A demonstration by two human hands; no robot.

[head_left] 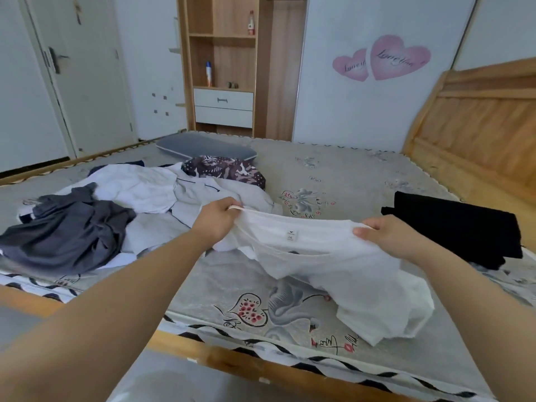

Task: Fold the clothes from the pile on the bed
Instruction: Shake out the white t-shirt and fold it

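Head view shows the left hand (216, 217) and right hand (387, 235) each pinching the neckline of a white T-shirt (333, 256) lifted over the mattress (348, 175) — spreading step in hand — next move likely calls for laying it flat.

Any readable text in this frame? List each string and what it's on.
"Love you", script, on the larger pink heart sticker on the wall.
Smaller heart sticker: similar script, cut off, not fully readable.
"2XL", probably, on the neck tag of the white T-shirt; small.
Mattress script: illegible.
Shelf bottles: labels blurred.
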